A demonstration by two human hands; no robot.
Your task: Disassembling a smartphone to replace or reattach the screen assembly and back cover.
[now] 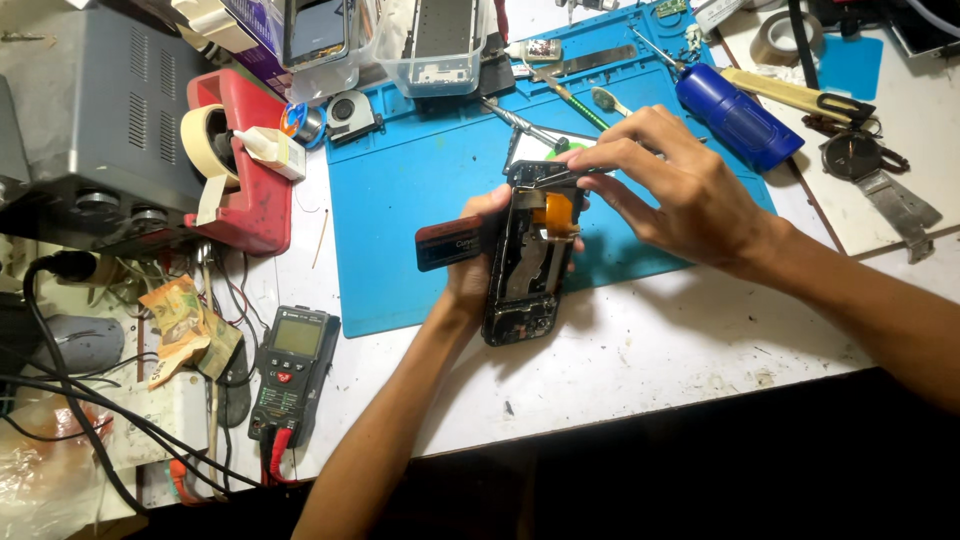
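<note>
Blue silicone covers the middle of the bench as a work mat, and over its near edge we hold an opened smartphone with its back cover off, dark frame and internal parts exposed. Our left hand wraps the phone from its left side and behind, fingers closed around the frame, keeping it tilted up off the mat. A dark red plastic card sticks out to the left from the phone's edge, beside our left thumb. Our right hand comes in from the right, its fingertips pinched together at the top end of the phone, just above an orange-gold flex patch; whether they grip a small tool there, we cannot tell.

On the left, a red tape dispenser carries a roll of cream masking tape. A dark multimeter with a grey screen and red leads lies near the table's front edge. A blue cylindrical bottle rests at the mat's upper right, and a clear plastic tub stands at the back.
</note>
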